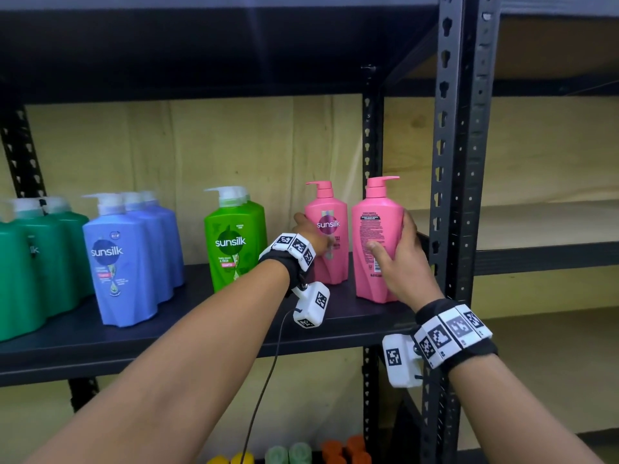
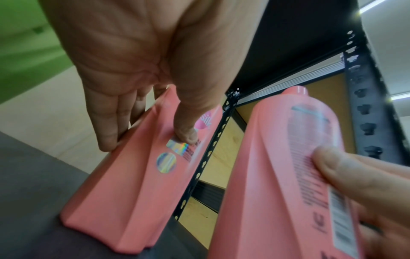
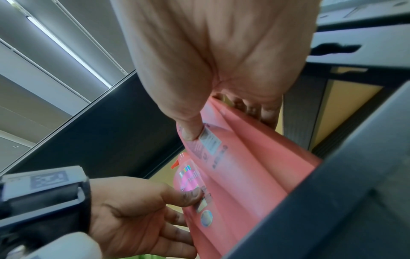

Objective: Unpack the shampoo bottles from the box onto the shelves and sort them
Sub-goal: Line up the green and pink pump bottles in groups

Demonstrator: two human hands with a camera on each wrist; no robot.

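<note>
- The right hand [image 1: 403, 259] is nearest the head camera. It wraps around the right pink bottle [image 1: 376, 242], with the thumb [image 1: 380, 251] on the back label and the other fingers around the far side.
- This bottle stands at the right end of the dark shelf [image 1: 187, 316], just beside the black post [image 1: 455, 195]. Its back faces out.
- The left hand [image 1: 310, 234] grips the left pink bottle [image 1: 330, 236]. In the left wrist view, the thumb [image 2: 185, 133] presses the front label and the fingers [image 2: 108, 126] curl along the side edge.
- That bottle stands near the first one, with a small gap between them. Its front faces out.
- More to the left stand green bottles [image 1: 234, 239], then blue bottles [image 1: 124, 259], then dark green bottles [image 1: 33, 262], each colour in its own row.
- I think the pink bottles are full, so they are likely heavy. The plastic is hard and smooth, so it may slip a bit.
- The best place to hold looks like the wide middle of the body, not the thin pump [image 1: 382, 184] on top, which could bend or snap.
- The right bottle probably needs a turn so its front shows like the others.
- The box is not in view.
</note>
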